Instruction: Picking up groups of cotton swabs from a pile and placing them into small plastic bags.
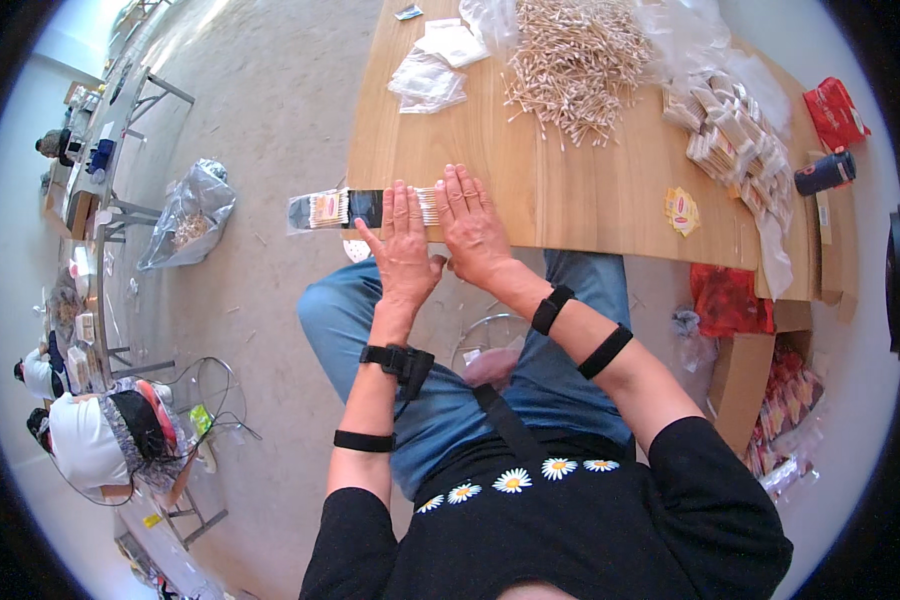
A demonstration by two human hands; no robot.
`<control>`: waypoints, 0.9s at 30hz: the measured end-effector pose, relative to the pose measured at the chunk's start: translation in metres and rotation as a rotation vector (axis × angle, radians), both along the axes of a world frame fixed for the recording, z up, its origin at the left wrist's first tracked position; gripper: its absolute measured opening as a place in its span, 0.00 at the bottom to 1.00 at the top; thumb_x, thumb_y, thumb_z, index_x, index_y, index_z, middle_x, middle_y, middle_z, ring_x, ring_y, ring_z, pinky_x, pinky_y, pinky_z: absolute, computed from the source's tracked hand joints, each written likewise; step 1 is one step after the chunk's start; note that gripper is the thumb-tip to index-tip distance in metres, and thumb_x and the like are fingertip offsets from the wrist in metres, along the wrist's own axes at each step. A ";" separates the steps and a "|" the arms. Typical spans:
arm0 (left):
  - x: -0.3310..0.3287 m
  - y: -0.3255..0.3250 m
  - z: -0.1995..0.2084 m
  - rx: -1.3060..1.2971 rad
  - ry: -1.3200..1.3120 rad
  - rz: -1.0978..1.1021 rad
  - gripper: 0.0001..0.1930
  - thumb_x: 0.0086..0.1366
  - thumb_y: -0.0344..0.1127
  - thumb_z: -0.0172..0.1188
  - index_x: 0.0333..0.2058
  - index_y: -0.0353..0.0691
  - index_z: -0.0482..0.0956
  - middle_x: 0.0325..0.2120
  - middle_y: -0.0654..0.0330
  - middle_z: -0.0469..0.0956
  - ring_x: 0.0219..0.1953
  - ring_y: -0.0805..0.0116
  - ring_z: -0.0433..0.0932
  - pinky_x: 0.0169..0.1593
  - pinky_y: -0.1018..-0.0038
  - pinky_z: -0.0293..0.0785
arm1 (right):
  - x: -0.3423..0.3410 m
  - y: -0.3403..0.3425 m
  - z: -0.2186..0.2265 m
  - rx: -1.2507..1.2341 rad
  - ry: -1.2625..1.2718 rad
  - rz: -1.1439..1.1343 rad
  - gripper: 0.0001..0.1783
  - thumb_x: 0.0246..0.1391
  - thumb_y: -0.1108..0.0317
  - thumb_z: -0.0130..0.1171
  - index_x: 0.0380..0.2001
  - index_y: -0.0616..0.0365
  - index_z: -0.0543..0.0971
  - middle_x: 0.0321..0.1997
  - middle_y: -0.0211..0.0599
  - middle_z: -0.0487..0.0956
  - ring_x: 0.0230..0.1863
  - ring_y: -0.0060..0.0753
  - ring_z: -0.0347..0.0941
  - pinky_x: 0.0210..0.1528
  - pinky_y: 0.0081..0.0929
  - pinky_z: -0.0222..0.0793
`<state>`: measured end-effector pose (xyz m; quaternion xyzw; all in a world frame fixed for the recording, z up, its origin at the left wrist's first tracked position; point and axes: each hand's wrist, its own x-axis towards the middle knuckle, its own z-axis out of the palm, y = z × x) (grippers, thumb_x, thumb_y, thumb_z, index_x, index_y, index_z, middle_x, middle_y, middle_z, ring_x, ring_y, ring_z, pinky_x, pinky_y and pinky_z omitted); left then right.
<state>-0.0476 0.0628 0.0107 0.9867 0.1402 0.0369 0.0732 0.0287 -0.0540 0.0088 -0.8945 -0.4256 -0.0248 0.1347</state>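
Observation:
My left hand (pixel 406 255) lies flat at the table's near left edge, fingers stretched out, partly over a black band or sleeve (pixel 366 207). To its right my right hand (pixel 473 228) also rests with straight fingers. A row of cotton swabs (pixel 429 206) shows between the two hands; its ends are hidden under them. Left of the black piece, a clear plastic bag (pixel 299 213) sticks out past the table edge. Cotton swabs with a pale printed card (pixel 327 210) are in or at its mouth.
A big heap of loose cotton swabs (pixel 575 70) covers the far table (pixel 530 190). Empty clear bags (pixel 428 80) lie left of it, packed swabs (pixel 730 140) and yellow cards (pixel 681 211) right. A dark can (pixel 825 173) stands at the right. Other people work far left.

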 end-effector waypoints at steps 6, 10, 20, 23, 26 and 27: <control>0.008 0.011 0.002 0.035 0.010 0.017 0.62 0.40 0.45 0.78 0.71 0.39 0.49 0.73 0.58 0.46 0.75 0.62 0.40 0.69 0.36 0.31 | -0.001 0.001 0.003 -0.051 -0.008 0.009 0.52 0.40 0.60 0.71 0.66 0.69 0.58 0.74 0.59 0.51 0.77 0.56 0.41 0.77 0.45 0.35; 0.007 0.010 -0.002 0.013 -0.021 0.017 0.62 0.39 0.45 0.79 0.71 0.39 0.49 0.73 0.59 0.46 0.75 0.62 0.40 0.69 0.36 0.31 | -0.001 0.007 0.006 -0.043 0.006 0.008 0.52 0.39 0.61 0.71 0.66 0.68 0.59 0.74 0.59 0.51 0.77 0.56 0.42 0.77 0.45 0.36; 0.012 0.007 0.001 0.061 -0.032 -0.016 0.58 0.40 0.40 0.74 0.70 0.39 0.52 0.73 0.56 0.46 0.75 0.61 0.42 0.70 0.37 0.29 | 0.002 0.011 -0.009 -0.059 -0.100 -0.020 0.44 0.48 0.62 0.63 0.66 0.67 0.59 0.74 0.58 0.52 0.77 0.57 0.42 0.77 0.47 0.36; 0.012 0.003 -0.012 0.161 -0.065 -0.032 0.58 0.41 0.40 0.75 0.70 0.41 0.51 0.73 0.57 0.46 0.75 0.61 0.42 0.70 0.38 0.31 | 0.002 0.010 -0.006 -0.023 -0.062 -0.015 0.47 0.46 0.62 0.65 0.67 0.67 0.58 0.74 0.58 0.51 0.77 0.57 0.42 0.77 0.47 0.36; 0.012 0.004 -0.016 0.222 -0.061 -0.030 0.58 0.41 0.39 0.75 0.70 0.41 0.51 0.73 0.58 0.46 0.75 0.62 0.42 0.70 0.38 0.31 | 0.002 0.007 0.010 -0.131 0.018 0.033 0.51 0.42 0.62 0.68 0.68 0.65 0.57 0.75 0.56 0.51 0.77 0.54 0.42 0.77 0.47 0.36; 0.013 0.003 -0.014 0.226 -0.029 -0.031 0.58 0.41 0.39 0.75 0.70 0.42 0.51 0.73 0.58 0.46 0.75 0.62 0.42 0.70 0.37 0.32 | 0.003 0.003 0.008 -0.131 0.018 0.031 0.51 0.42 0.62 0.68 0.68 0.65 0.57 0.75 0.56 0.51 0.77 0.54 0.42 0.77 0.47 0.36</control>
